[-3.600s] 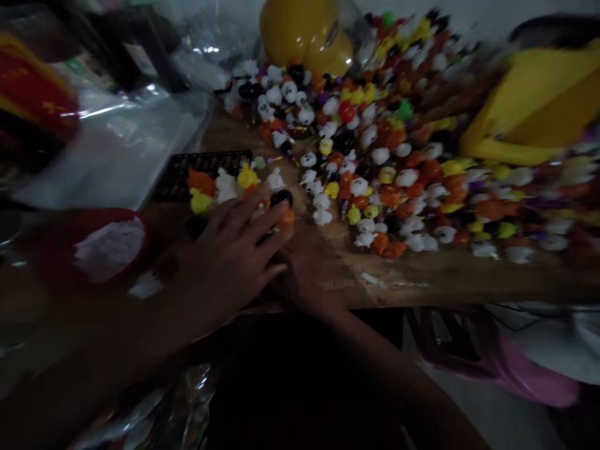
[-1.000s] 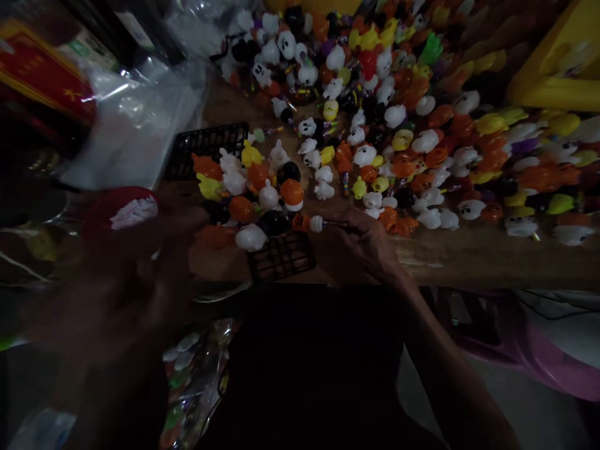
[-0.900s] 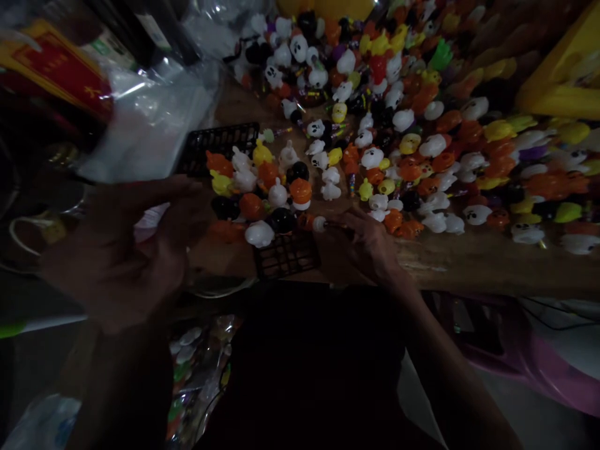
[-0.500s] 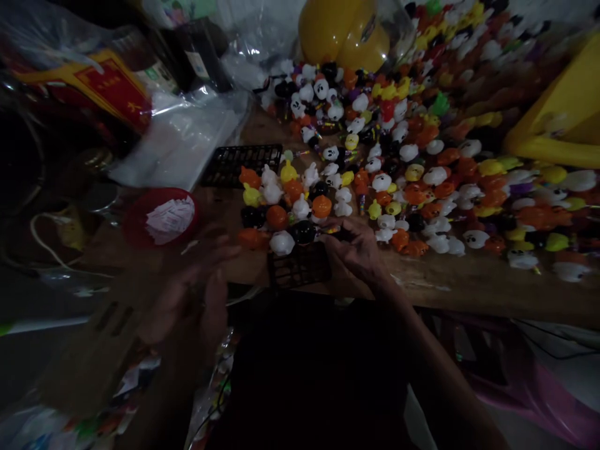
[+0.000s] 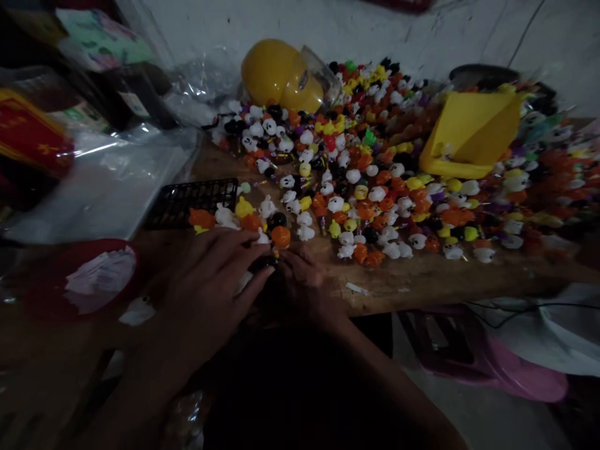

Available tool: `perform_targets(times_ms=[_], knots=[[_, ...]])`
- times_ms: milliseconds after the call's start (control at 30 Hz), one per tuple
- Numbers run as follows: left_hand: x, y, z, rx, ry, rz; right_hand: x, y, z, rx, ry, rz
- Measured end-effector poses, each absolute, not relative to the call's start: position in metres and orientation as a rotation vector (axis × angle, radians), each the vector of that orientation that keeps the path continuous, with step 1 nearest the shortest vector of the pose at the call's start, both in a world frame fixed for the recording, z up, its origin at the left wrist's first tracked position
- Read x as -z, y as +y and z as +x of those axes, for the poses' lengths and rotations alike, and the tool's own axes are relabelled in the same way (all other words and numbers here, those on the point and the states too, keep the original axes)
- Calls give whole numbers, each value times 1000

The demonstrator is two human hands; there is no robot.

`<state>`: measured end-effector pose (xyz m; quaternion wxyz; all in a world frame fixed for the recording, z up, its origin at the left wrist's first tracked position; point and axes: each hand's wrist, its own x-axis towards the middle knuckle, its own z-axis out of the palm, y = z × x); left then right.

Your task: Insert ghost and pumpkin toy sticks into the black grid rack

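Observation:
My left hand (image 5: 215, 269) reaches over a block of small plastic figures, hiding part of it. Its thumb and fingers close around a dark, rounded figure (image 5: 263, 262), mostly covered. My right hand (image 5: 302, 272) is beside it, fingertips pinched together against a small colourful stick (image 5: 276, 254) at the figure's side. Just beyond the fingers stand an orange pumpkin figure (image 5: 280, 237), a black figure (image 5: 277, 220) and a yellow figure (image 5: 244, 207). The black grid tray seen below the figures earlier is now hidden or lost in shadow.
Loose figures (image 5: 375, 194) cover the table to the right. Behind them are a yellow scoop (image 5: 469, 140) and a large yellow container (image 5: 276, 72). At left are a black grid tray (image 5: 171, 203), clear plastic bags (image 5: 122, 169) and a red bowl (image 5: 42, 294) with paper slips (image 5: 100, 278).
My view has turned up and to the right. My left hand has come from beside the figures onto the dark figure, close to my right hand. My right hand stays at the stick.

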<state>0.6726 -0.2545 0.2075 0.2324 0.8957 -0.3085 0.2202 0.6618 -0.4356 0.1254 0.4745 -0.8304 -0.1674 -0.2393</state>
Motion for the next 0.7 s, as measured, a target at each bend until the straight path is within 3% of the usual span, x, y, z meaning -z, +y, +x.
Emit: perform_targets(times_ms=[267,533,700], knots=[[-183,-271,695,-668,-913,2543,-122,-439,669,645,-428,-2009],[-186,-281,699,-702,-840,2649,-124,-441,671,453,-455,-2003],[-190,-280,702,-637,-776,2540,-128,-467,685,389,-324,-2219]])
